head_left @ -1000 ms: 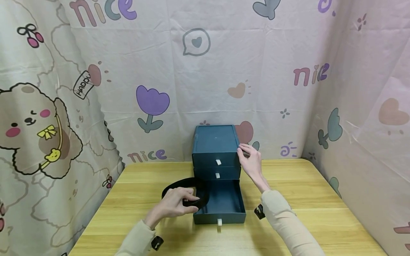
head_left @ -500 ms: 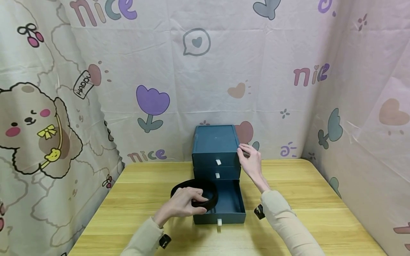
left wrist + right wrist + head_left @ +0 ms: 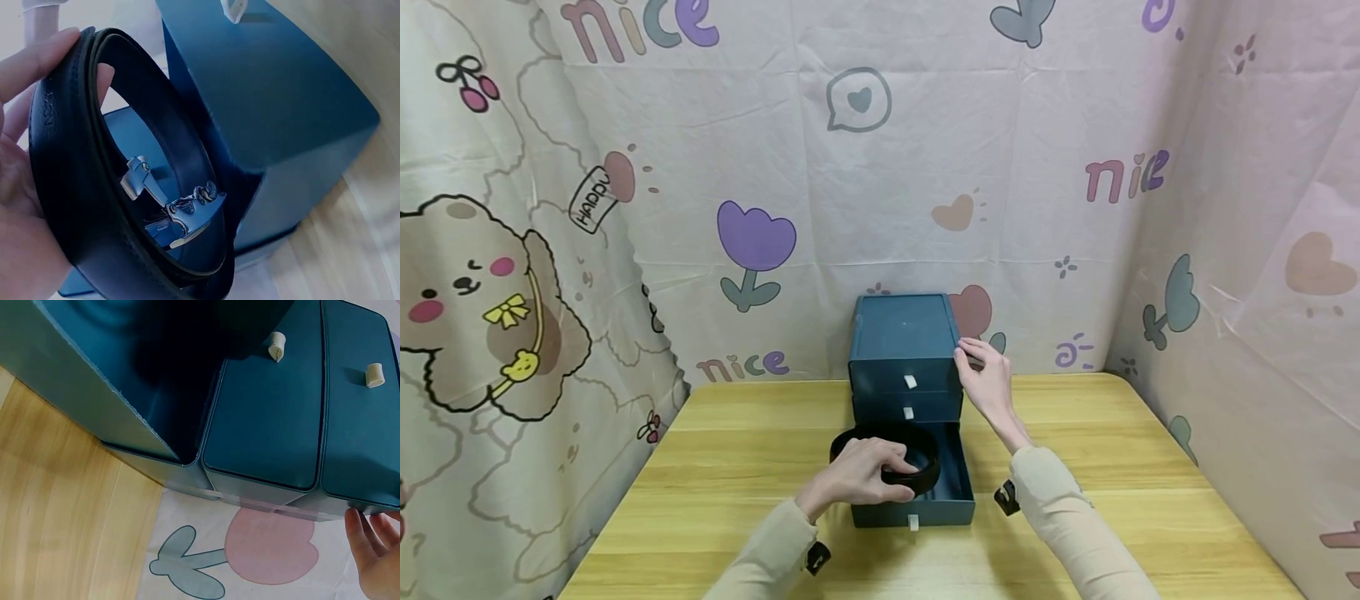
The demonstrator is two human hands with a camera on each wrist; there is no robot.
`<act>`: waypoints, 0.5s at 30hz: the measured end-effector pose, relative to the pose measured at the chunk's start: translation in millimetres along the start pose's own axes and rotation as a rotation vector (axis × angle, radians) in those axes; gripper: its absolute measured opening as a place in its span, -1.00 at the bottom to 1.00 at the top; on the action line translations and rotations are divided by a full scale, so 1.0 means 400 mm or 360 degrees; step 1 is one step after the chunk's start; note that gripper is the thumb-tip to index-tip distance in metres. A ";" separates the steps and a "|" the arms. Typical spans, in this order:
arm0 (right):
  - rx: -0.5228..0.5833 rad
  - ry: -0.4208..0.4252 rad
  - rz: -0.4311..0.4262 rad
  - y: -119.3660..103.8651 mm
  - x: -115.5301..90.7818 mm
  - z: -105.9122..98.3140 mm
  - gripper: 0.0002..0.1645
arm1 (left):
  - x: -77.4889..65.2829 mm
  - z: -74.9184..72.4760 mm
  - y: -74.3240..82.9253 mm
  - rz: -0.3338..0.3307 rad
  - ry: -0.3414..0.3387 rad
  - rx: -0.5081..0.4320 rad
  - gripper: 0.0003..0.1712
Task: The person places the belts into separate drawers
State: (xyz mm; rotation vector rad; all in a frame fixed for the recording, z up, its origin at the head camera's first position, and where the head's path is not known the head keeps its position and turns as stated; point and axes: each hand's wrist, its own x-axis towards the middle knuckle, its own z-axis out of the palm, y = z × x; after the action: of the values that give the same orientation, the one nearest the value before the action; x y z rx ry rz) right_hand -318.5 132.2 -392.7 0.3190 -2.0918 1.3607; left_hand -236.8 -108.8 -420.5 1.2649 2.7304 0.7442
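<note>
In my left hand (image 3: 861, 473) I pinch a coiled black leather belt (image 3: 928, 477), thumb and fingers on either side of its band. A silver buckle (image 3: 194, 215) shows inside the coil in the left wrist view. The belt hangs over the pulled-out bottom drawer (image 3: 943, 512) of a dark blue drawer box (image 3: 904, 325); whether it touches the drawer floor I cannot tell. My right hand (image 3: 988, 379) rests its fingertips on the upper right side of the box, also seen in the right wrist view with the fingers (image 3: 359, 537) at the top drawer's side.
Two upper drawers with white pull tabs (image 3: 375, 375) are closed. The box stands near the back edge of a wooden table (image 3: 737, 467). A printed curtain (image 3: 880, 183) hangs behind the table and along both sides.
My left hand has moved right with the belt, from the drawer's left side to over the drawer. My right hand stays against the box.
</note>
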 end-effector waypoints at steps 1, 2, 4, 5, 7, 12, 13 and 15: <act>0.0002 0.0003 -0.0001 0.000 0.000 -0.001 -0.67 | 0.006 0.003 0.002 0.0003 -0.0006 -0.0004 -0.60; 0.0005 0.0004 -0.0001 0.000 0.001 -0.001 -0.67 | 0.010 0.006 0.004 0.0010 -0.0010 -0.0009 -0.60; 0.0011 0.0009 0.0000 0.000 0.001 -0.001 -0.67 | 0.018 0.012 0.009 0.0023 -0.0018 -0.0027 -0.61; 0.0012 0.0010 0.0002 -0.001 0.001 -0.001 -0.67 | 0.022 0.015 0.011 0.0030 -0.0023 -0.0035 -0.61; 0.0009 0.0010 0.0007 -0.001 0.002 -0.001 -0.67 | 0.029 0.021 0.015 0.0030 -0.0031 -0.0055 -0.61; -0.0006 0.0003 0.0016 -0.003 0.001 -0.001 -0.67 | 0.042 0.038 0.013 -0.0001 -0.0031 -0.0078 -0.60; -0.0007 0.0004 0.0015 -0.002 0.001 -0.001 -0.67 | 0.044 0.041 0.012 -0.0004 -0.0029 -0.0077 -0.60; -0.0009 0.0005 0.0013 -0.002 0.000 -0.001 -0.67 | 0.047 0.046 0.008 -0.0006 -0.0022 -0.0080 -0.59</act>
State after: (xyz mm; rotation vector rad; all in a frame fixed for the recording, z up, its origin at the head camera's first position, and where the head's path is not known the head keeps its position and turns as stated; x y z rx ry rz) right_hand -318.0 132.1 -391.9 0.3065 -2.0963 1.3587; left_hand -242.9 -85.8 -432.3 1.2502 2.6847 0.7952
